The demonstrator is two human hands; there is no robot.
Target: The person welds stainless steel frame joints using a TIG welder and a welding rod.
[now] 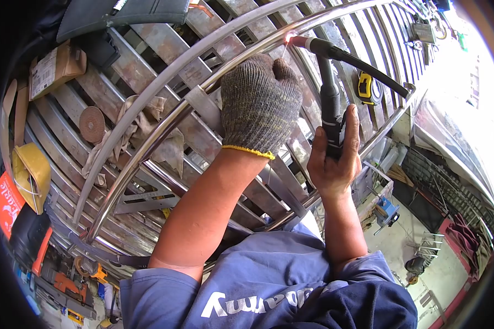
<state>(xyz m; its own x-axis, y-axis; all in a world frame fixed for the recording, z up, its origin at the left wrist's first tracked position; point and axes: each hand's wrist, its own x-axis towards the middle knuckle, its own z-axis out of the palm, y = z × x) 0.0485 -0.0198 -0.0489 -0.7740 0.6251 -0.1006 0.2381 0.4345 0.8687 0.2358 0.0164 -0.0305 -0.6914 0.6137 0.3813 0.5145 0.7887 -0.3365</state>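
My left hand (260,107), in a dark knitted glove with a yellow cuff, is closed over the curved metal frame. A thin filler rod (285,50) sticks out from its thumb side towards a small bright glow. My bare right hand (336,156) grips the black handle of a TIG welding torch (329,90). The torch's reddish nozzle (299,41) points left at the glow, on a shiny bent tube (241,55). A flat metal piece (203,107) joins the tubes beside my gloved hand. The glove hides part of the filler rod.
Slatted metal bars (148,49) lie beneath the frame. A yellow tape measure (369,89) rests right of the torch. To the left are a cardboard box (57,70), an abrasive disc (92,124), a rag (167,145) and a yellow helmet-like shell (32,174).
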